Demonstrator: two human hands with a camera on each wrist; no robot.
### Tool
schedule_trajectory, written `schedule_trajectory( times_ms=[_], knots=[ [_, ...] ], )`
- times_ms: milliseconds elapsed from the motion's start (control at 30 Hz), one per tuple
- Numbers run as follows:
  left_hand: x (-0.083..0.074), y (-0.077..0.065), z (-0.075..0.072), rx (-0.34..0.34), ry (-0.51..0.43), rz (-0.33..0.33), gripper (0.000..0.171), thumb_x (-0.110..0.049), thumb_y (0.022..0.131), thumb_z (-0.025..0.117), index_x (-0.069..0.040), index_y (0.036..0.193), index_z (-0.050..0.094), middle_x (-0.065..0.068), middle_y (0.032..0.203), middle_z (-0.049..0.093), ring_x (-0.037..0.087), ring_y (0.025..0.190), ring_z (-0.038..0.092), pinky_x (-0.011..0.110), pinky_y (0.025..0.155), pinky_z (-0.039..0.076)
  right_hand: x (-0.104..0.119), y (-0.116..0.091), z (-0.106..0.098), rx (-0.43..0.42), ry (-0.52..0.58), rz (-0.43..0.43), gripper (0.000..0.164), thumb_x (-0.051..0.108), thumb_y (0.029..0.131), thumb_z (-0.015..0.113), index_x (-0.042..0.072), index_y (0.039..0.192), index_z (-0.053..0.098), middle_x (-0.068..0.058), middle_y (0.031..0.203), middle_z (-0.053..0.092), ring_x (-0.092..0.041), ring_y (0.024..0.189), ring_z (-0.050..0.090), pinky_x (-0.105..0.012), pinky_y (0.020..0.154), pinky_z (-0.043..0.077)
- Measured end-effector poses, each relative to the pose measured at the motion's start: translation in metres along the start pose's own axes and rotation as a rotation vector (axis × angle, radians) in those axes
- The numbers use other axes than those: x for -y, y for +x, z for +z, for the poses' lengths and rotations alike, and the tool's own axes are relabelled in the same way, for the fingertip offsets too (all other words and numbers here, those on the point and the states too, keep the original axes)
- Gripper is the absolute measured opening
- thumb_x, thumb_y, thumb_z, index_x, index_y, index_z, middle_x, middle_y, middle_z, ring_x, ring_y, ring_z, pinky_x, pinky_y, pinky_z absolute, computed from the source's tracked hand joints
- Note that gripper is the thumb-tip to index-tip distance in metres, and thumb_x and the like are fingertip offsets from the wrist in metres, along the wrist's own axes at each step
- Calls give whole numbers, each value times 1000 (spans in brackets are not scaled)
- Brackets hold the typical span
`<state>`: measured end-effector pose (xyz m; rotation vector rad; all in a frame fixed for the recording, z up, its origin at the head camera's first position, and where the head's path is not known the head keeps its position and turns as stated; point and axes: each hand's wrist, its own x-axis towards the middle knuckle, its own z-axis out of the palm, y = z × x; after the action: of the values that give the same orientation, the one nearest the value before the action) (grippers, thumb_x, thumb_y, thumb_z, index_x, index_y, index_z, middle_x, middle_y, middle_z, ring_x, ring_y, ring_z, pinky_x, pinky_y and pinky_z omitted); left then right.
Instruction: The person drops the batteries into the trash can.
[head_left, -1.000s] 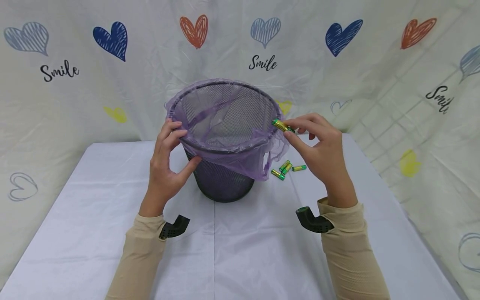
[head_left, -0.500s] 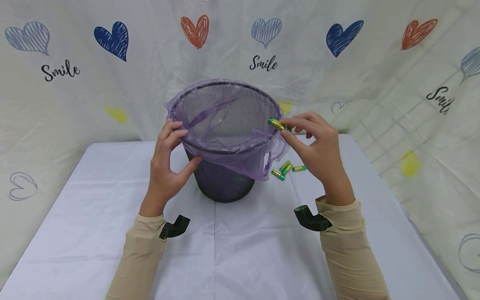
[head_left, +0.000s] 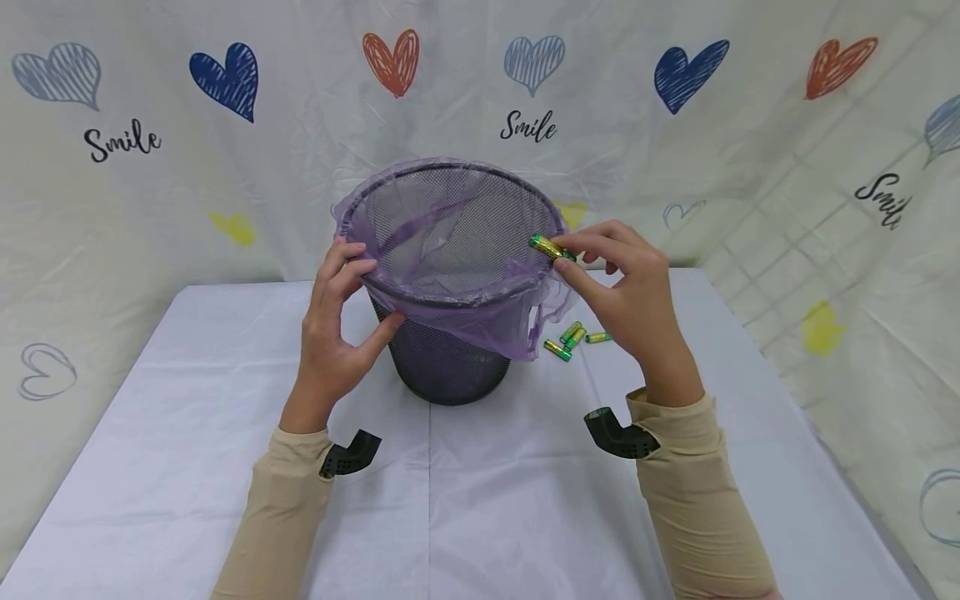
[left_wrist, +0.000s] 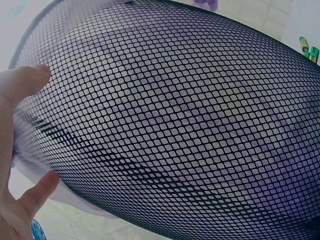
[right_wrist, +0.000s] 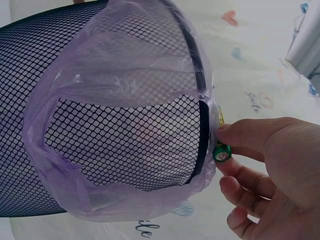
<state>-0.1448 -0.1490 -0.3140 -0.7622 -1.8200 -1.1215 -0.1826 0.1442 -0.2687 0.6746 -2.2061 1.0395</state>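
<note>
A black mesh wastebasket (head_left: 450, 358) stands on the table, lined with a thin purple plastic bag (head_left: 495, 325) folded out over its rim. My left hand (head_left: 330, 342) grips the left side of the rim, fingers over the top and thumb against the outside. My right hand (head_left: 626, 283) pinches a green and gold battery (head_left: 550, 247) between thumb and fingers at the right side of the rim. In the right wrist view, the battery's green end (right_wrist: 222, 153) shows below the thumb. Its far end overlaps the basket's opening in the head view.
Several loose green and gold batteries (head_left: 573, 335) lie on the white-covered table (head_left: 510, 500) right of the basket. A loop of the bag (right_wrist: 37, 125) hangs down outside the basket. Behind stands a white curtain (head_left: 300, 167) printed with hearts.
My right hand has moved a little left and up, bringing the battery from the rim's right edge to over the opening. The left hand and basket have stayed put.
</note>
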Motion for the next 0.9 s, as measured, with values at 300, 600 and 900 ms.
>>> schedule_trajectory(
  times_ms=[300, 600, 900],
  knots=[
    [0, 0, 0, 1, -1, -4, 58, 13, 61, 71, 15, 114, 47, 36, 124, 43, 47, 131, 29, 25, 103, 42, 3, 1, 1, 7, -1, -12, 21, 15, 79, 69, 16, 101, 71, 0, 91, 64, -7, 79, 49, -19, 62, 33],
    [1, 0, 0, 2, -7, -1, 58, 14, 61, 71, 15, 114, 47, 36, 124, 42, 48, 131, 29, 26, 103, 42, 3, 2, 1, 11, -4, -19, 21, 16, 80, 69, 16, 101, 71, 0, 91, 64, -9, 79, 50, -20, 62, 33],
    [2, 0, 0, 6, -10, -3, 59, 14, 61, 71, 15, 114, 46, 35, 125, 42, 46, 131, 29, 27, 103, 42, 5, 2, 1, 6, 13, -9, 19, 15, 80, 69, 15, 99, 72, 0, 91, 65, -9, 79, 50, -20, 62, 33]
  ],
)
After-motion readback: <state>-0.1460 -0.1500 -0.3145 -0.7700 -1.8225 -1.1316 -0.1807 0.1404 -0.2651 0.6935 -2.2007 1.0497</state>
